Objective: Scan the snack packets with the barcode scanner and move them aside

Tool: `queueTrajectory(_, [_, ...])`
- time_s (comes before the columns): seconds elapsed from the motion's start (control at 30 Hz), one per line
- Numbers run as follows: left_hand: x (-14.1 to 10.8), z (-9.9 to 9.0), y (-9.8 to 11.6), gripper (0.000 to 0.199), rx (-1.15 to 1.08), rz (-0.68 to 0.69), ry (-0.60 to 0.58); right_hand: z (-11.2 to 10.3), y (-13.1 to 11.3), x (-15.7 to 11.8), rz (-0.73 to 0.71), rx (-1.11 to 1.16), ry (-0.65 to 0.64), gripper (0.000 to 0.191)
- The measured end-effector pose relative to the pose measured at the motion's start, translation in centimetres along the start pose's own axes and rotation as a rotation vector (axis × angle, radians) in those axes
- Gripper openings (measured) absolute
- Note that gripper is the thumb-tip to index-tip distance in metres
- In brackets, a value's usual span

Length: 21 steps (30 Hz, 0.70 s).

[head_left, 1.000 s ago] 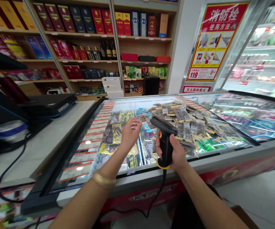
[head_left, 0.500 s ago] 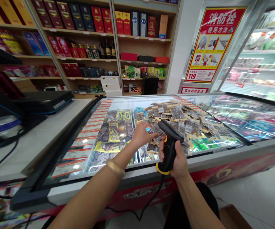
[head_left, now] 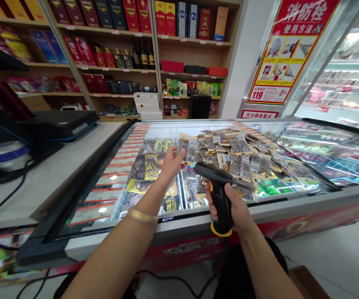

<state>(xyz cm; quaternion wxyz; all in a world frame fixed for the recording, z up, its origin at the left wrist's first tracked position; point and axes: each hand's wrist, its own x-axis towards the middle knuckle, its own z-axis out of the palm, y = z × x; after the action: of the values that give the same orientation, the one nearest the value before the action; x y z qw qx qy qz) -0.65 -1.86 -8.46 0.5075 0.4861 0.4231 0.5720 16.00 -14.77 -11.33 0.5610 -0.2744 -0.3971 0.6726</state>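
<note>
Black barcode scanner (head_left: 218, 195) upright above the freezer lid (head_left: 291, 195), head aimed left and away, right hand (head_left: 233, 207) wrapped around its handle, left hand (head_left: 170, 162) outstretched, grip pinching a clear snack packet (head_left: 189, 148) beside the packet pile (head_left: 244, 153), gold bangle (head_left: 142, 216) on wrist.

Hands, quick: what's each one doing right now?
Left hand: shut on a snack packet from the pile.
Right hand: shut on the barcode scanner.
</note>
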Motion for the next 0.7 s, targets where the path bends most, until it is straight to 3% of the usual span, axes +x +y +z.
queueTrajectory(0.7, [-0.7,0.5,0.4,0.026,0.017,0.037,-0.026,-1.4,0.4,0.4,0.045,0.065,0.068,0.053])
